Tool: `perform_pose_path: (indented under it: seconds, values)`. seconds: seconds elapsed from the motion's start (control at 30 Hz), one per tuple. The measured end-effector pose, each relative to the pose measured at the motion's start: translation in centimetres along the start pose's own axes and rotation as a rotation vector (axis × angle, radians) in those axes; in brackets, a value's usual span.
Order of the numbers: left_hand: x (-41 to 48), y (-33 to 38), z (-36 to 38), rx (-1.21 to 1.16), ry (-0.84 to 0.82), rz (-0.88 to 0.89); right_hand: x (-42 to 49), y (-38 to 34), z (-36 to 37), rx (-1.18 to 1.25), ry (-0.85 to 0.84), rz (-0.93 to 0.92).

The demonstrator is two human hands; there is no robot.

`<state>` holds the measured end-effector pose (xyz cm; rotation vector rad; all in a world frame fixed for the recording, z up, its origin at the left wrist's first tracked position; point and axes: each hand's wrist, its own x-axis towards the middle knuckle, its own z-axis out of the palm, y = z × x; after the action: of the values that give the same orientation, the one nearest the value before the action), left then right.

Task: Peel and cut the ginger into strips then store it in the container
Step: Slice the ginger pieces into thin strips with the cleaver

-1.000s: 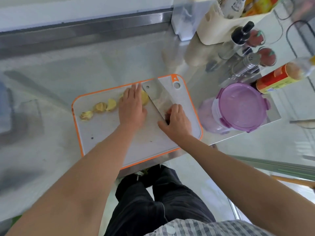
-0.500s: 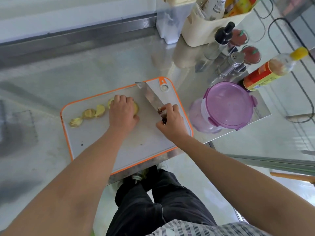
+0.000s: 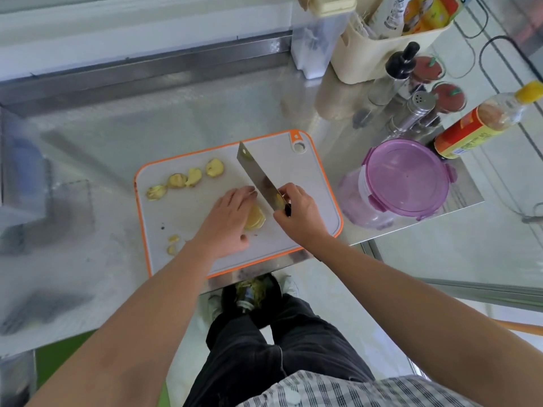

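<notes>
One camera sits on the person's head and looks down and a little forward at the shiny desk (image 3: 182, 118). It is close, so the left hand (image 3: 229, 221) and the right hand (image 3: 299, 212) are over the board (image 3: 296, 177) in the middle, with the arms (image 3: 132, 318) filling the bottom corners. The wide view also takes in the legs (image 3: 264, 356) and shoes (image 3: 289, 286) right below, and a bottle (image 3: 476, 124) at the top right.

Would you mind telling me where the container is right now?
In the head view, the container stands on the counter, just right of the board and nearer than the sauce bottle.
</notes>
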<state>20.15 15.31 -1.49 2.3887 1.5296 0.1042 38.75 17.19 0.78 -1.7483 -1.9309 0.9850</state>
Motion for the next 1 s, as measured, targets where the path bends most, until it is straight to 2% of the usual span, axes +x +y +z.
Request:
perform_pose_path:
  seconds: [0.2,0.3,0.47,0.63,0.8,1.0]
  values:
    - [-1.2,2.2,1.0,-0.010,0.118,-0.323,-1.7,0.1,0.4,-0.101,-0.041,-0.005]
    - [-1.2,3.1,1.7,-0.018,0.170,-0.378,-2.4,-0.1,0.5,-0.139,-0.086,-0.019]
    - [-1.2,3.5,2.2,-0.090,0.198,-0.378,-3.3,-0.2,0.3,-0.177,-0.131,-0.007]
    - [-1.4,4.2,2.3,-0.112,0.211,-0.399,-3.3,-0.7,0.6,-0.235,-0.258,0.021]
    - [-1.9,4.8,2.4,-0.115,0.308,-0.384,-3.0,-1.1,0.4,-0.291,-0.302,0.033]
    - [-1.9,5.1,2.3,-0.096,0.314,-0.314,-2.2,-1.4,-0.3,-0.265,-0.285,0.048]
